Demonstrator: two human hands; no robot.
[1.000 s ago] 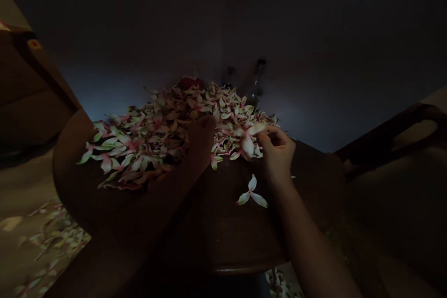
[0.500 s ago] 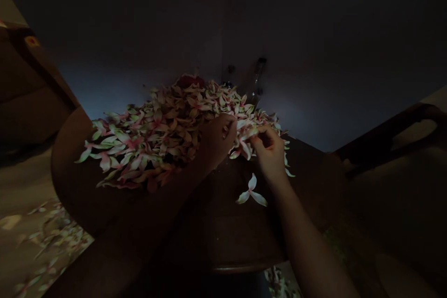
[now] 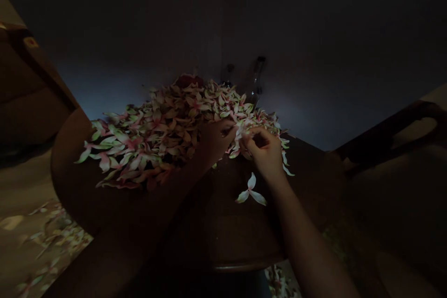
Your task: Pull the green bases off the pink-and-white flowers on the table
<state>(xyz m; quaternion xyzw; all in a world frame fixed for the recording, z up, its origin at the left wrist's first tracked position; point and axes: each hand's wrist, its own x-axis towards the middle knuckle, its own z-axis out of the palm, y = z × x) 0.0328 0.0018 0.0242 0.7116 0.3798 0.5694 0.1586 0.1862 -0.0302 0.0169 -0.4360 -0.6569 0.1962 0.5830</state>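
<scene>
In the middle of the dim head view, both my hands are closed with fingertips pinched, at the front right of a large heap of pink and white flowers point(image 3: 139, 142). Between the fingertips is a pale pink flower point(image 3: 240, 131), partly hidden and blending with the blossoms behind. My left hand point(image 3: 217, 138) pinches it from the left side. From the right, my right hand point(image 3: 267, 151) grips it, thumb and forefinger forming a loop. A single three-petalled white flower point(image 3: 250, 191) lies apart on the dark table, just below my right hand.
The round dark table point(image 3: 244, 242) stands in a wall corner. Behind the heap are a clear bottle point(image 3: 256, 81) and a red object point(image 3: 188, 80). More flowers point(image 3: 63, 228) lie on the floor at left. A dark chair point(image 3: 391, 135) stands at right.
My right hand has shifted slightly left, so the two hands' fingertips are closer together. The pale flower between them is now more covered. The lone flower lies where it was.
</scene>
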